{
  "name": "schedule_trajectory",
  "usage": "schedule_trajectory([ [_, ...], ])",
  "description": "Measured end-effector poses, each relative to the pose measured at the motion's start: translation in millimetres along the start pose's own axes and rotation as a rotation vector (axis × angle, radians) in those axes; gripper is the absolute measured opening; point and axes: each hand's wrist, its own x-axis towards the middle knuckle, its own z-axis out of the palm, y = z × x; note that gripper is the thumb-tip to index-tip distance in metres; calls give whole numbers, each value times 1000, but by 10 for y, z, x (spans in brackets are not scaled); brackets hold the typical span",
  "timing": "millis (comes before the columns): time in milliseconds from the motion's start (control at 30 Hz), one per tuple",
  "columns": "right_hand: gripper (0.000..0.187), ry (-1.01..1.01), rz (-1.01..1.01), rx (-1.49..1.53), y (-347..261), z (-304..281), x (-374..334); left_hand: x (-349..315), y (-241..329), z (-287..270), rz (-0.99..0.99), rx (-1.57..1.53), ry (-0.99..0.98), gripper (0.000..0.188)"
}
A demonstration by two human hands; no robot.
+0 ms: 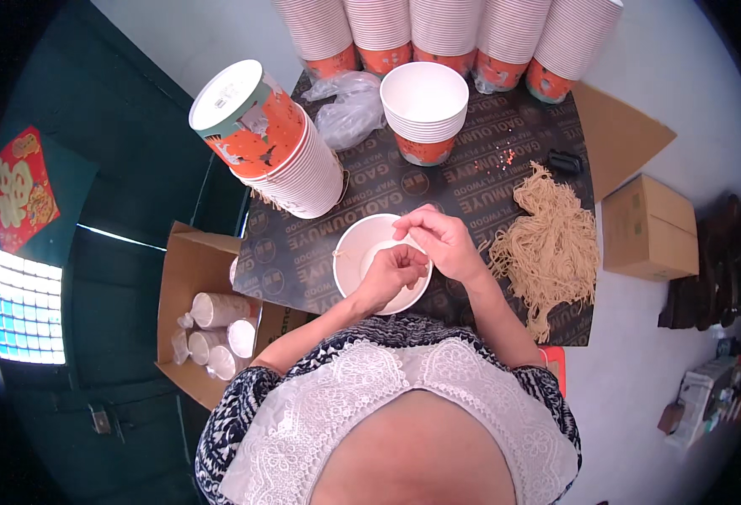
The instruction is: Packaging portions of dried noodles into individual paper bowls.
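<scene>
A white paper bucket (350,271) stands at the table's near edge, its open mouth facing me. A short piece of tan cord (339,252) shows at the left of its rim. Over the mouth, my left hand (394,273) is closed, fingertips pinched together. My right hand (443,242) is just beyond it at the right rim, its thumb and fingers also pinched. Whatever lies between the fingertips is too small or hidden to make out. To the right of my right hand spreads a loose heap of tan cords (551,244).
A tilted, upside-down stack of orange buckets (278,143) stands left, a shorter upright stack (425,126) ahead. Tall stacks (444,34) line the back beside a clear plastic bag (352,109). A black object (565,162) lies right. An open carton (177,278) holds wrapped white stacks at left.
</scene>
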Motion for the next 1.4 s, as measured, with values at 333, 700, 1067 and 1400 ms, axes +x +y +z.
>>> schedule_trajectory([
  [333, 23, -17, 336, -640, 64, -195, -294, -83, 110, -33, -24, -42, 13, 11],
  [700, 16, -12, 315, -522, 136, -164, -408, -109, 112, -80, -79, -154, 27, 14],
  [1067, 12, -21, 354, -485, 161, -118, -409, -170, 175, -42, -64, -189, 41, 15],
  [1400, 7, 47, 267, -392, 111, -109, -389, -205, 175, -71, -56, -178, 58, 14],
])
